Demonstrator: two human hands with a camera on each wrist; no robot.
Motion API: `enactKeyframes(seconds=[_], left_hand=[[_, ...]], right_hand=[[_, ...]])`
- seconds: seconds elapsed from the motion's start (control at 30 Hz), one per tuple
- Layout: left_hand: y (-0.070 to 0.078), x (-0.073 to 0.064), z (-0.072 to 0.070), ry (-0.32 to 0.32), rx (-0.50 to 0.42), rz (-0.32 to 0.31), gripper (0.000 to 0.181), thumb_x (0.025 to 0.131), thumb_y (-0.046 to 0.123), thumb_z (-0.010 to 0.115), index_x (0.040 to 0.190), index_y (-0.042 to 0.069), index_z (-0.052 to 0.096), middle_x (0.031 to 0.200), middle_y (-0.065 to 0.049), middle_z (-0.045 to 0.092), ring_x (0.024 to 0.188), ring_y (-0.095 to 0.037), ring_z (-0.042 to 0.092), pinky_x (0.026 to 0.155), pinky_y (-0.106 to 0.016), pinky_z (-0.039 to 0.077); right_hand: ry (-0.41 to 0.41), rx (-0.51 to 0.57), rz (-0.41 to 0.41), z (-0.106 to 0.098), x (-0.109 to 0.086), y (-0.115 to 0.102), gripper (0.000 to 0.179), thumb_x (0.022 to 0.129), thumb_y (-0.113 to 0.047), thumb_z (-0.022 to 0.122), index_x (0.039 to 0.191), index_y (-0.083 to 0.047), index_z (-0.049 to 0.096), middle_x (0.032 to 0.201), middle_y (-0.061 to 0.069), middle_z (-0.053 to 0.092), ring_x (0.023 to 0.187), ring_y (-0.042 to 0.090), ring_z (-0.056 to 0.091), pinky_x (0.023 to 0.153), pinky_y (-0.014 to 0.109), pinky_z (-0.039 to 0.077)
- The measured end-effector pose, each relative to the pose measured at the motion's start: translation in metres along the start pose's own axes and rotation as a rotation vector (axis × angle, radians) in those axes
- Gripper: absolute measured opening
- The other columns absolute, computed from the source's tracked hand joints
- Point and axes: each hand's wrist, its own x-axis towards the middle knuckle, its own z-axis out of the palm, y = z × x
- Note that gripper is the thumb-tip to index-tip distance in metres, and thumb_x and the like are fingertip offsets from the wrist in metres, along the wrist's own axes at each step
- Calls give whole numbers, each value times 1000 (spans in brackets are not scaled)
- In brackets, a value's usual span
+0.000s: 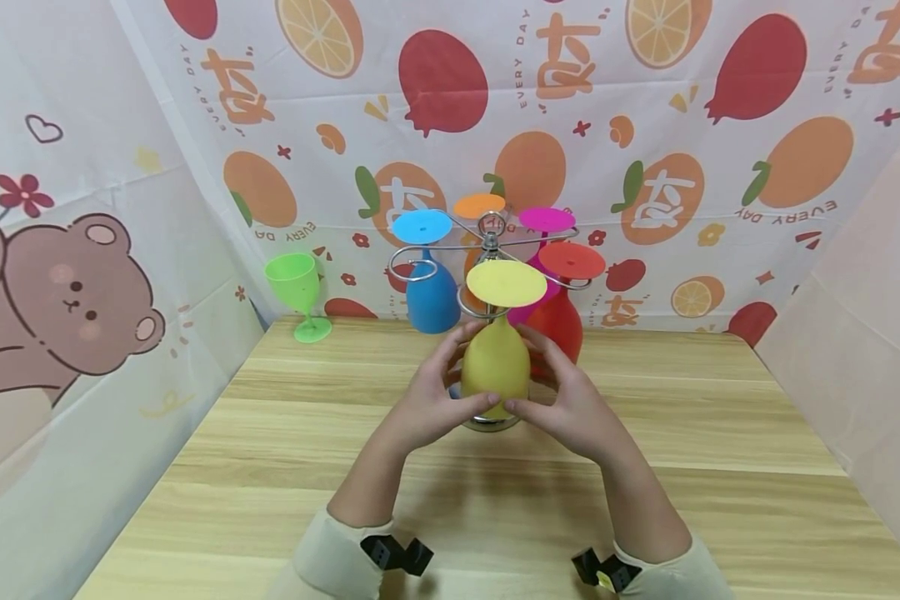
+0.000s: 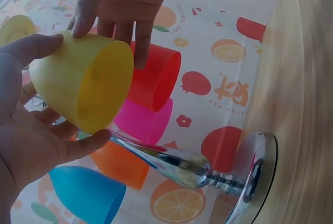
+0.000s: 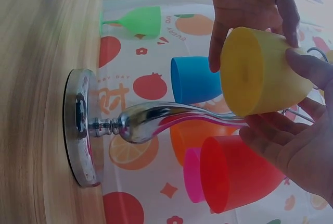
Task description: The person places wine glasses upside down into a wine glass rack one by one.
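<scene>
Upside down between both hands is a yellow goblet [image 1: 497,367], its round foot up at a wire loop of the metal goblet rack [image 3: 156,114]. My left hand [image 1: 437,396] holds the bowl from the left, thumb across its near side. From the right, my right hand [image 1: 573,408] holds the same bowl, thumb close to the other thumb. In the left wrist view the open mouth of the bowl faces the rack's round base [image 2: 263,166]. Beside the right hand hangs a red goblet [image 1: 558,321], partly covered by the fingers.
Other inverted goblets hang round the rack: blue [image 1: 433,302], orange [image 1: 480,205] and magenta [image 1: 547,218]. A green goblet [image 1: 294,285] stands upright at the table's back left. Printed cloth [image 1: 450,150] hangs behind the wooden table [image 1: 300,467].
</scene>
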Motion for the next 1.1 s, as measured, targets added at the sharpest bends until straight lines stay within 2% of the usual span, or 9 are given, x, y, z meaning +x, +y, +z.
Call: enactKeyframes(seconds=[0.23,0.37,0.6,0.67,0.77,0.97,1.1], left_hand=[[-2,0,-5,4,-6,-32,68,85,19,76,143,29,42,144,6,46,133,-24,47,101,-54,47],[-4,1,-6,1,-24,-35,68,87,21,75,145,30,39,144,4,46,133,-26,46,102,-56,46],[-7,1,-7,-13,-67,-57,67,90,24,72,147,31,37,146,6,44,136,-24,42,105,-57,43],[-8,1,-7,-15,-72,-61,66,90,24,72,146,33,37,146,7,44,137,-24,41,105,-57,43],[-9,1,-7,-14,-65,-62,66,90,25,72,145,34,38,146,7,44,137,-23,42,105,-57,43],[-10,2,-7,-22,-20,-32,66,86,22,75,143,31,43,142,5,47,129,-23,48,102,-53,47],[-11,2,-7,-28,-15,-25,66,86,21,76,142,31,44,140,4,48,127,-22,49,101,-52,48]], right_hand=[[3,-43,-7,4,0,-1,88,78,-21,84,149,-41,34,140,-6,50,128,23,50,92,39,56],[2,-39,-9,5,-1,-3,87,80,-22,82,149,-43,33,141,-7,48,128,23,50,87,35,58],[-9,-28,-19,6,0,-3,85,83,-25,80,153,-31,33,142,-6,47,127,24,51,81,30,59],[-9,-30,-22,7,0,-2,86,83,-25,80,154,-29,32,142,-5,47,126,24,51,80,30,59],[-6,-31,-11,7,1,-1,86,82,-25,81,153,-33,32,141,-6,47,125,24,52,81,31,59],[-14,-19,5,7,2,1,89,81,-19,81,151,-41,31,142,-1,47,123,28,54,86,40,58],[-26,-26,18,7,2,2,90,81,-19,81,151,-43,29,144,-1,46,125,29,54,87,40,58]])
